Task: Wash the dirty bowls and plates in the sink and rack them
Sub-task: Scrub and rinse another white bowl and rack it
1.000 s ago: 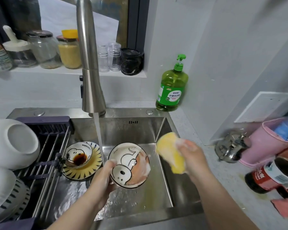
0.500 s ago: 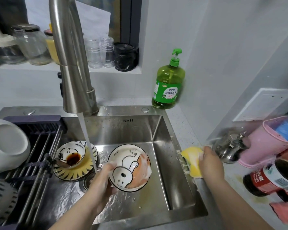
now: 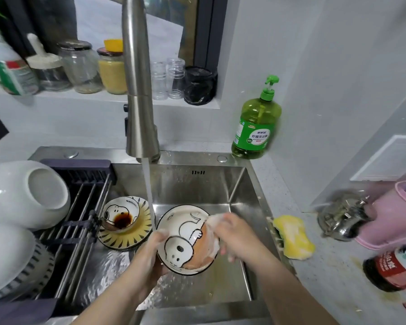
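Bowl (image 3: 182,245) over the sink (image 3: 198,185), left hand (image 3: 151,255) gripping one rim, soapy right hand (image 3: 236,238) clasping the other.

Steel sink (image 3: 220,184) holds a plate (image 3: 127,242); counter (image 3: 326,277) bears sponge (image 3: 293,238).

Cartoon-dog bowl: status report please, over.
Left hand grips cartoon-dog bowl at left rim; right hand grips soapy right rim. Tilted over sink, beside tap stream. Yellow sponge on counter; nothing blocking.

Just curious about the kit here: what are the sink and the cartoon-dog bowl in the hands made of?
Sink: likely brushed stainless steel, grey with streaky reflections. Cartoon-dog bowl: probably glazed ceramic, glossy white with printed drawing; melamine can't be excluded.
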Demonstrator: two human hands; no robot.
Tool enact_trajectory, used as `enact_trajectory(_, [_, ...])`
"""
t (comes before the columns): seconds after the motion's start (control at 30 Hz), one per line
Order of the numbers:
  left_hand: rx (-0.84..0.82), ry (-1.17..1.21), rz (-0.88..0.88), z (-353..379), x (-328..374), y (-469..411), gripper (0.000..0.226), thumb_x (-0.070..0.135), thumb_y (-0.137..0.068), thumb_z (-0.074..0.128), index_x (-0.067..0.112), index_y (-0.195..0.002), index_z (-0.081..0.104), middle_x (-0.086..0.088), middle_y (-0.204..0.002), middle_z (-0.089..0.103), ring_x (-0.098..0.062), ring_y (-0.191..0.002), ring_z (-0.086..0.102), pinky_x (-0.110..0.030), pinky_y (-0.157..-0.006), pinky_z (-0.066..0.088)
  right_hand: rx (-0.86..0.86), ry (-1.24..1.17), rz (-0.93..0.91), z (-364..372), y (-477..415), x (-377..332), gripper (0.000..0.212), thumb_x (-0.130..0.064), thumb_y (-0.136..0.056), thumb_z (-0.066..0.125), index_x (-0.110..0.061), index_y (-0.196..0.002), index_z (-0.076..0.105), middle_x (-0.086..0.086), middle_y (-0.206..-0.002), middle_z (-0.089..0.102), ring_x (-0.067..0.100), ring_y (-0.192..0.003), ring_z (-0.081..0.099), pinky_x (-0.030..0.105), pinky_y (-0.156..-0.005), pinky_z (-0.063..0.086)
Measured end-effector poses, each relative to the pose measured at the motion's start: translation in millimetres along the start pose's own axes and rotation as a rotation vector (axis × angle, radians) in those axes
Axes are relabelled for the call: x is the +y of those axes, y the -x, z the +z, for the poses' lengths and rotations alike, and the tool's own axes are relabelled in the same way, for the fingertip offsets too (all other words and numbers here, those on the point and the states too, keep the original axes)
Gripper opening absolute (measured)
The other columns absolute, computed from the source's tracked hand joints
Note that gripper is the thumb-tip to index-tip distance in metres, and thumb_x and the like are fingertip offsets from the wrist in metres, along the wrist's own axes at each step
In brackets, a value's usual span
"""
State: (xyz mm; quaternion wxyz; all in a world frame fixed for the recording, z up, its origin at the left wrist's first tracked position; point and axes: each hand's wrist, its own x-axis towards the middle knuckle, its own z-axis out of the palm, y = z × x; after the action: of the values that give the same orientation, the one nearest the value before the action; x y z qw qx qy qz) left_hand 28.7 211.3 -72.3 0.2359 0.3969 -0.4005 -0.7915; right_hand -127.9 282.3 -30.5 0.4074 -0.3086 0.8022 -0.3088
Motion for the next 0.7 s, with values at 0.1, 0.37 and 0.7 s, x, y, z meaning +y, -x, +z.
enact_trajectory(0.1, [0.007,-0.008,-0.012,-8.8,4.9,1.2,0.028,0.024,-0.094,0.036,0.012,-0.103,0.059,-0.010,-0.088,0.073,-0.024,-0.081,0.068,-0.036,-0.067,0.054,-0.213,0.004,0.057,22.2,2.5,-5.8,0.010,-0.018,-0.095,0.041,-0.011,-0.091,0.048,0.001,-0.066,0.053,0.004,-0.028,0.047,0.018,-0.033,0.035])
enact_trajectory(0.37, [-0.036,0.065,0.132,-21.3,5.3,6.9,0.056,0.029,-0.063,0.065,-0.006,-0.107,0.062,-0.022,-0.100,0.069,-0.030,-0.092,0.065,-0.034,-0.086,0.051,0.016,-0.386,0.204,79.0,-2.0,-33.4,0.016,-0.017,-0.097,0.039,-0.009,-0.087,0.049,0.011,-0.082,0.062,0.013,-0.037,0.057,0.013,-0.032,0.037])
enact_trajectory(0.7, [0.044,0.042,-0.038,-69.2,24.2,-12.9,0.037,0.025,-0.083,0.051,-0.001,-0.108,0.058,-0.017,-0.095,0.071,-0.024,-0.086,0.068,-0.032,-0.076,0.058,0.431,0.705,-0.968,94.4,-16.1,-2.2,0.033,-0.049,-0.069,0.045,-0.030,-0.095,0.055,-0.014,-0.092,0.065,0.005,-0.104,0.047,0.037,-0.106,0.034])
